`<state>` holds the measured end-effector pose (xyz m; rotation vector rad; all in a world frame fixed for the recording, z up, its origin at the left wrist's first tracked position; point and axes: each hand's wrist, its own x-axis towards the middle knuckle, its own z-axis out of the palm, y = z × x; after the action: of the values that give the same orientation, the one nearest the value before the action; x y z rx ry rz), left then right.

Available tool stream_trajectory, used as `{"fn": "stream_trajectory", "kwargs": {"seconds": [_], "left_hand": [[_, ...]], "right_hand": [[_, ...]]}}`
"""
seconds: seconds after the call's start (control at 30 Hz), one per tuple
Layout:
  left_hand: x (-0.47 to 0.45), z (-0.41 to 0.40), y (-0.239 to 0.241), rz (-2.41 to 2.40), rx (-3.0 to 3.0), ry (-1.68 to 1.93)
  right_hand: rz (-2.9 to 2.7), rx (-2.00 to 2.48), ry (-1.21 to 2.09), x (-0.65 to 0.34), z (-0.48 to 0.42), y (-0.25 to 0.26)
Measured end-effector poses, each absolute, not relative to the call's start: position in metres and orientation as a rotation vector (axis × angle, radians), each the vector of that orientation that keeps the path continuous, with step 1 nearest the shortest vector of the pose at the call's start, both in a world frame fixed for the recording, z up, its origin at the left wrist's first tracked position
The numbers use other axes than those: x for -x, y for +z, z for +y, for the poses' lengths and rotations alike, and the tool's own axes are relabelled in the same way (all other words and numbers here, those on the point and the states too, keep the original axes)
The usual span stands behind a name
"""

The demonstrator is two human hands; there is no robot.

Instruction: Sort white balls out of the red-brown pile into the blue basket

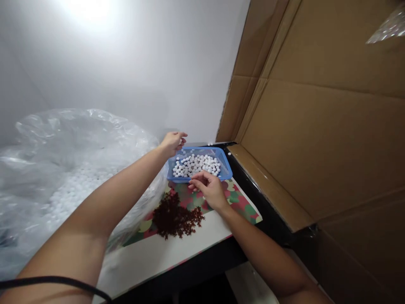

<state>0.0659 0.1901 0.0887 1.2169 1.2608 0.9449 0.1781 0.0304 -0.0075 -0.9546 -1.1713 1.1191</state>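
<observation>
- Head view: a blue mesh basket (225, 168) stands on the dark counter (272, 216), holding a loose layer of small white balls (205, 162) with bits of its floor showing between them.
- The left hand (172, 142) is over the basket's far left corner, its fingers bent and partly closed; whether anything sits between them I cannot tell.
- The right hand (211, 188) is at the basket's near rim, palm turned inward, thumb and forefinger drawn close together and the other fingers curled; I cannot tell whether it grips a ball.
- A dark reddish-brown cluster of small spiky pieces (172, 215) lies just in front of the basket, towards the wearer, heaped more thickly on its left side.
- Beneath that cluster, a sheet printed in red, green and pale yellow patches (233, 196) extends forward from the basket, with a plain white band along its near side.
- Left of the basket, a large clear plastic bag (79, 126) gapes open, many more white balls (74, 190) inside; the left forearm crosses in front of it.
- A couple of stray balls (210, 144) rest just behind the basket, and a single stray ball (229, 153) lies beside its far right corner.
- Tall brown cardboard (332, 147) rises to the right of the basket, and a pale wall (158, 63) stands behind it.
</observation>
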Motion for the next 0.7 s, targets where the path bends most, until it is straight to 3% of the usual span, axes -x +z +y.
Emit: {"fn": "stream_trajectory", "kwargs": {"seconds": [0.17,0.33,0.5,0.7], "left_hand": [[-0.018,0.099,0.085,1.052,-0.833,0.777],[0.008,0.022,0.046,0.888,-0.66,0.771],[0.01,0.006,0.011,0.785,-0.731,0.804],[0.007,0.004,0.004,0.776,-0.786,0.833]], "right_hand": [[-1.121,0.915,1.204,-0.177,0.021,-0.001],[-1.121,0.882,1.382,-0.179,0.016,0.001],[-1.256,0.853,1.535,-0.173,0.014,-0.005],[-1.291,0.834,1.498,-0.166,0.012,-0.01]]}}
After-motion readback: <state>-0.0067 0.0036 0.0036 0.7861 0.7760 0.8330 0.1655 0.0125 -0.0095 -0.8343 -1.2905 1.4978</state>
